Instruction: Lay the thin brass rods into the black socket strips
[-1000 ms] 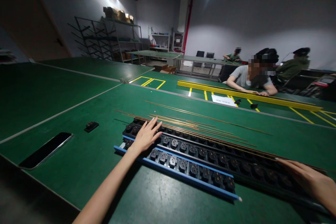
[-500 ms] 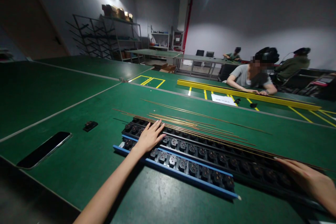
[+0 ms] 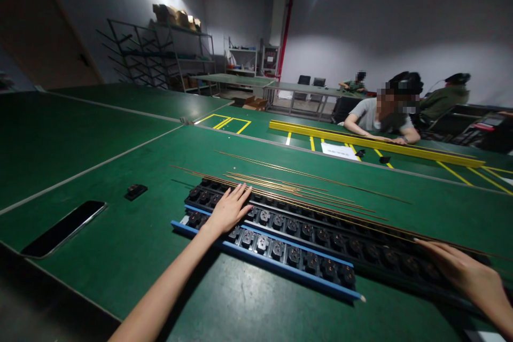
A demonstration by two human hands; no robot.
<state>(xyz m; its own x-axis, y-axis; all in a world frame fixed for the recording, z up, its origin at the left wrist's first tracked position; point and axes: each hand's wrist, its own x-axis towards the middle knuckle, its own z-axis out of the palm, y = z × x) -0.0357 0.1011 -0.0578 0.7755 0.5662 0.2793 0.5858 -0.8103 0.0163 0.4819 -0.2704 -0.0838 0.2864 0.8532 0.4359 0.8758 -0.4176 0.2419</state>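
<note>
My left hand (image 3: 230,209) lies flat with fingers spread across the left part of long black strips set with rows of sockets (image 3: 306,232). In front of these sits a shorter socket strip with blue rails (image 3: 262,246), partly under my left wrist. Thin brass-coloured rods (image 3: 288,188) lie along the far side of the strips, some loose on the table. At the right end of the long strips, my right hand (image 3: 467,267) has its fingers stretched out, the fingertips beside the rods. Whether those fingertips press on a rod I cannot tell.
To the left on the green table (image 3: 132,251) are a phone (image 3: 66,228) and a small black socket piece (image 3: 135,191). A long yellow rail (image 3: 352,140) and a white paper (image 3: 340,151) lie farther back. A co-worker (image 3: 365,113) leans over the rail.
The view has shifted very slightly. Both hands keep nearly the same places on the strips, and nothing has been picked up or let go.
</note>
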